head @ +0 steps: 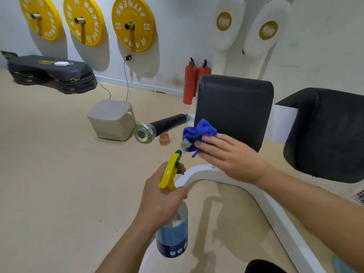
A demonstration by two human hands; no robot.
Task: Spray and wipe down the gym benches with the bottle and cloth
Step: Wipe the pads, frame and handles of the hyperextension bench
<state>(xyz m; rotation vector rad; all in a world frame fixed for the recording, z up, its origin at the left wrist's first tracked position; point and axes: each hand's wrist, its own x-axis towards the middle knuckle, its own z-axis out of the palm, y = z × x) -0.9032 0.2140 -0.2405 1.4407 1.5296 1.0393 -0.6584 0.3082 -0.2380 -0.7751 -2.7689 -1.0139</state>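
Observation:
My left hand grips the neck of a clear spray bottle holding blue liquid, its yellow and green trigger head pointing up toward the pad. My right hand presses a crumpled blue cloth against the lower left edge of a black bench pad. A second black pad sits to the right, apart from the first. Both pads are carried on a white curved frame.
A black roller with a chrome end cap sticks out left of the pad. On the floor are a grey box, a small orange object, two red fire extinguishers and stacked black steps. Yellow weight plates hang on the wall.

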